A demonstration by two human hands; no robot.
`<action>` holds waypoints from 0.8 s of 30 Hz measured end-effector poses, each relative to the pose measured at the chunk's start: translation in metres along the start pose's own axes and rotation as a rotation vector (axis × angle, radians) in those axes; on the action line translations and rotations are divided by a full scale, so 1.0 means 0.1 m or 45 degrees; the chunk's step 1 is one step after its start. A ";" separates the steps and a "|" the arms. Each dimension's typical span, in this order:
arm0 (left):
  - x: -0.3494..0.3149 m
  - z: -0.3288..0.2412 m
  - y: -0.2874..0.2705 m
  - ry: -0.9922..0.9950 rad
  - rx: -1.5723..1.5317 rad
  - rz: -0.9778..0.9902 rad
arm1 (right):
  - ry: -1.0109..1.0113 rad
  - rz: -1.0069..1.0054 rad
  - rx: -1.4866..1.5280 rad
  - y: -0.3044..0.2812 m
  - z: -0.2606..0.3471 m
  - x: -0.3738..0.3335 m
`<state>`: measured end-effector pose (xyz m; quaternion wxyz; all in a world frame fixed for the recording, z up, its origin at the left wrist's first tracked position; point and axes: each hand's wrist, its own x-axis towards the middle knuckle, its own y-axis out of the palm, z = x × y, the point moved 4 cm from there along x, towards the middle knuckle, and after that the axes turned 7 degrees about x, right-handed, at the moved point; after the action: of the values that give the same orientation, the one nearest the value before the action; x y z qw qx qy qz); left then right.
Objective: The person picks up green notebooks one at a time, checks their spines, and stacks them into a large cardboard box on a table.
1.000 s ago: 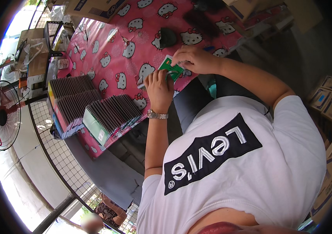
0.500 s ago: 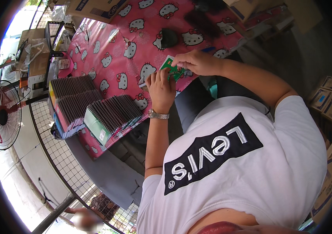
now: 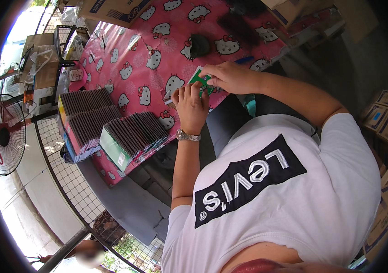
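Rows of dark packets line the pink cartoon-cat tablecloth, near a standing fan.

Both hands meet at the near edge of the pink tablecloth. The left hand, a watch on its wrist, touches the green card from the near side; the right hand grips the card from the far side, fingers closed on it. A dark lump lies on the cloth beyond the card. Left of the card, rows of dark packets fill trays on the cloth's edge. A fan stands far left of the cloth.
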<state>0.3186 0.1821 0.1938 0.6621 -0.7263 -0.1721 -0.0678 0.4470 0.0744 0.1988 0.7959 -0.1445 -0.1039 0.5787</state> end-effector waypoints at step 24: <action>-0.15 0.13 0.05 -0.224 0.002 -0.053 | 0.092 0.752 1.109 -0.24 -0.19 0.45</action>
<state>0.3052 0.1918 0.1825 0.6432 -0.7252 -0.2449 -0.0174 0.4888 0.1084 0.1891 0.5884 0.1566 0.2188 0.7625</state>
